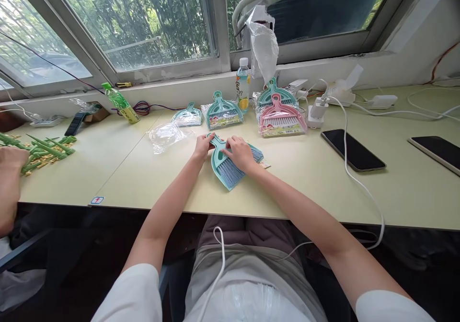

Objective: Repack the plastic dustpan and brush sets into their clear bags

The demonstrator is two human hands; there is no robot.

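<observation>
A teal mini dustpan [216,163] with a matching hand brush [230,173] lies tilted over the table in front of me. My left hand [203,146] is closed around the handle end at its upper left. Bent over the top of the brush, my right hand [239,153] grips it, its fingertips partly hidden. Blue-grey bristles fan out toward me, and more teal and bristles show right of my right hand. A small printed card [265,164] peeks out there. Crumpled clear plastic wrap [167,136] lies beyond my left hand.
Wrapped teal sets [223,111] and a pink set [282,116] stand at the back near a drink bottle [243,85]. A phone [353,149] and a white cable [346,154] lie right. At far left, another person's hand [12,164] rests by green stalks [50,147].
</observation>
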